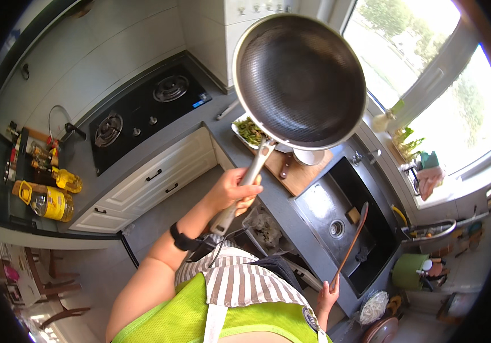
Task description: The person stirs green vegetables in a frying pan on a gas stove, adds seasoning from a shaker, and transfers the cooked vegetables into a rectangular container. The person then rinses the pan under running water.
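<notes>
My left hand point(237, 191) is closed round the metal handle of a dark frying pan point(299, 81), raised over the counter with its textured inside showing; no food shows in it. My right hand point(328, 296), low at the right, grips the wooden handle of a long utensil point(353, 240), whose dark head reaches over the sink point(320, 210). Partly behind the pan are a wooden cutting board point(301, 182), a knife with a dark handle point(286, 166), a white bowl point(309, 157) and a white plate point(236, 128) of cut green vegetables point(249, 131).
A two-burner gas hob point(142, 115) is set in the counter at the left, with oil bottles point(50, 203) near its end. A faucet point(367, 155) and window stand behind the sink. Under the counter edge is a bin lined with plastic point(266, 227). A green utensil holder point(408, 271) stands at the right.
</notes>
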Demonstrator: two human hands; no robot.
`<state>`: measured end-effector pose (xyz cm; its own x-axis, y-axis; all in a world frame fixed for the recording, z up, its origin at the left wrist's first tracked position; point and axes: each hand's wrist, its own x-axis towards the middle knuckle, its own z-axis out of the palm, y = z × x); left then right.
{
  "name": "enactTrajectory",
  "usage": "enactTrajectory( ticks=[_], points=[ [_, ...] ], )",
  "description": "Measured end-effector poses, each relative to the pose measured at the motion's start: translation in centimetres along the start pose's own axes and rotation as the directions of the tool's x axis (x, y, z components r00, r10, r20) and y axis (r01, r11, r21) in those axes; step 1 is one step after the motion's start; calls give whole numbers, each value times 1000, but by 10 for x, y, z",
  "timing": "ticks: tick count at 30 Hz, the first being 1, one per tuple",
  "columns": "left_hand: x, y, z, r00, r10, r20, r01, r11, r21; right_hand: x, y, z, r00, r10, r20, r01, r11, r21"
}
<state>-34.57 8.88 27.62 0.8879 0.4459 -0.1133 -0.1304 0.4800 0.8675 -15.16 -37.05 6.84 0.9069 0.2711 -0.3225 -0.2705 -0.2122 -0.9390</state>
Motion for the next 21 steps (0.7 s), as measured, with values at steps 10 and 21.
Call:
enactTrajectory(
  ticks=[10, 21],
  points=[
    [-72, 28, -175, 925, -1, -380, -62, 986, -152, 48, -177, 259, 689, -203, 696, 499, 829, -253],
    [-39, 90, -394, 849, -88, -521, -25, 979, -204, -35, -225, 698, 361, 58, 931, 32, 997, -74]
  ],
)
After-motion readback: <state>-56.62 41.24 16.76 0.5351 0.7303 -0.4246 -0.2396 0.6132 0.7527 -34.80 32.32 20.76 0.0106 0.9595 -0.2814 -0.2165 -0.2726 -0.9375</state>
